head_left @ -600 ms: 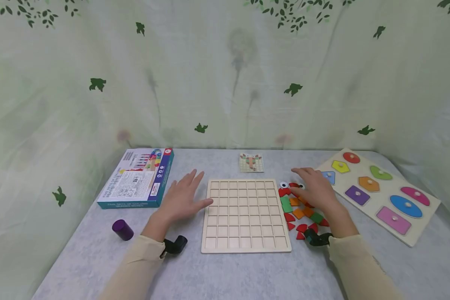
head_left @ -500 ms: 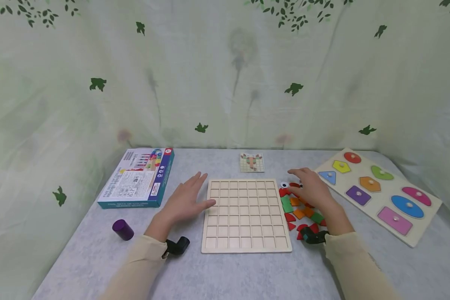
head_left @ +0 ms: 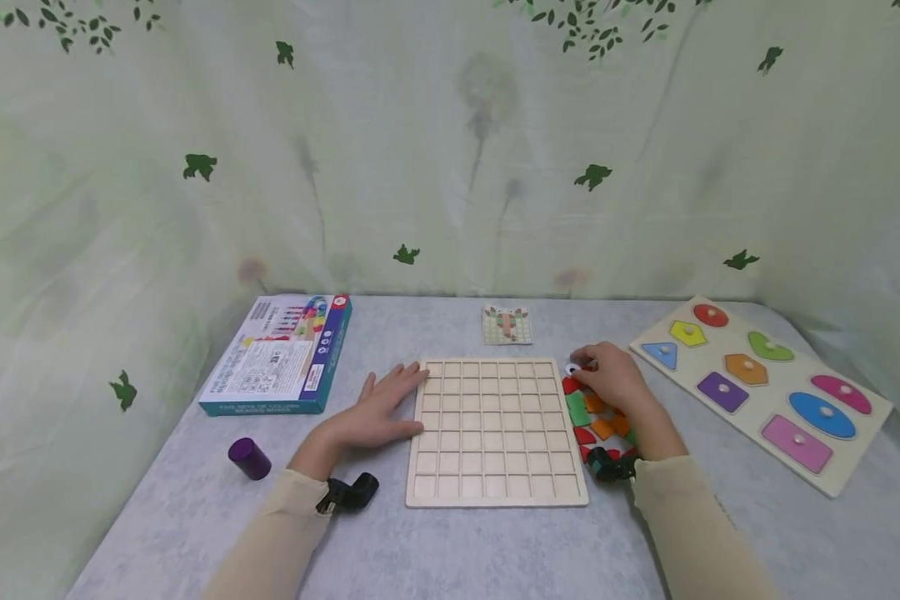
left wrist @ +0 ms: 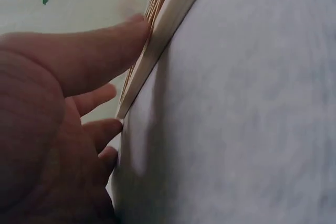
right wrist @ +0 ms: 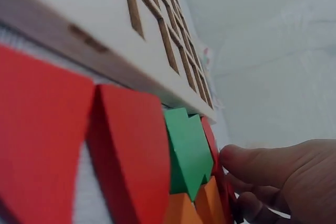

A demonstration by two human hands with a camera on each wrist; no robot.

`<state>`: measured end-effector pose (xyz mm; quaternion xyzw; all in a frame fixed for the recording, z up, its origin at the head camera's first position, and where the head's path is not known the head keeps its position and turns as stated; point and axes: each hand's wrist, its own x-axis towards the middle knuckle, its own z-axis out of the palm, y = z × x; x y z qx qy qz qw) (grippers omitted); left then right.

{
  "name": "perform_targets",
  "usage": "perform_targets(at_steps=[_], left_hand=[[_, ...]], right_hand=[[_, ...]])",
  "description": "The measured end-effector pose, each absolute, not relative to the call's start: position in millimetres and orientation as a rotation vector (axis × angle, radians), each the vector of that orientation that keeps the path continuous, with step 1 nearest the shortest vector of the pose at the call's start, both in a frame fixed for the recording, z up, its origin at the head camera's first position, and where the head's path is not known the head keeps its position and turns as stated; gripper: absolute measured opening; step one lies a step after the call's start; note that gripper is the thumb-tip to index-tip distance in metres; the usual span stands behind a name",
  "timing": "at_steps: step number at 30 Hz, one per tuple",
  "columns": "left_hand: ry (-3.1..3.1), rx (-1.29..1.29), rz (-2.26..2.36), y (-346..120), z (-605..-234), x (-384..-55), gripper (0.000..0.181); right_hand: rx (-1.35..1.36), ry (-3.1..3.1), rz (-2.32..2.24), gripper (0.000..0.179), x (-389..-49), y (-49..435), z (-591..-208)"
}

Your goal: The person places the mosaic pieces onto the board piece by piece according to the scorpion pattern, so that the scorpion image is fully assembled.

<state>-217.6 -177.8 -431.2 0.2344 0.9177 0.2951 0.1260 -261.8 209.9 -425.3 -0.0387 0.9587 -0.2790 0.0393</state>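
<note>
At far L, a box [head_left: 273,354] is laid flat w/ its printed side up, and a purple cylinder [head_left: 249,459] is seen nearer the person. Next, the L hand [head_left: 371,417] is laid at the L edge of the grid board [head_left: 501,434], w/ fingers spread and nothing held. In the L wrist view the palm is dim & cut off. Btwn the two hands the board is set flat; past its far edge a small pic card [head_left: 507,325] is placed, its print too tiny to be made out. Along the board's R edge, red, green & orange pcs [head_left: 580,409] are bunched up. Over the far end of the bunch the R hand [head_left: 617,379] is held, bent fingertips right by a white eye pc [head_left: 572,369]. Whether any pc is pinched can't be told, b/c the fingertips are partly hidden. Some pcs are covered by that hand & its black wrist cam [head_left: 607,465]; in the R wrist view the nearest red ones are blurred & cut off. At far R, a shape board [head_left: 765,400] w/ bright knobbed shapes is laid slanted.
</note>
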Motion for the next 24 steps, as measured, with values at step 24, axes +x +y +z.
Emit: perform_targets(at_steps=[24], left_hand=[[2.62,0.736,0.797,-182.3,-430.8,-217.4,0.082]], right_hand=[[-0.093,2.994,-0.859,0.023,-260.9,203.9,-428.3]])
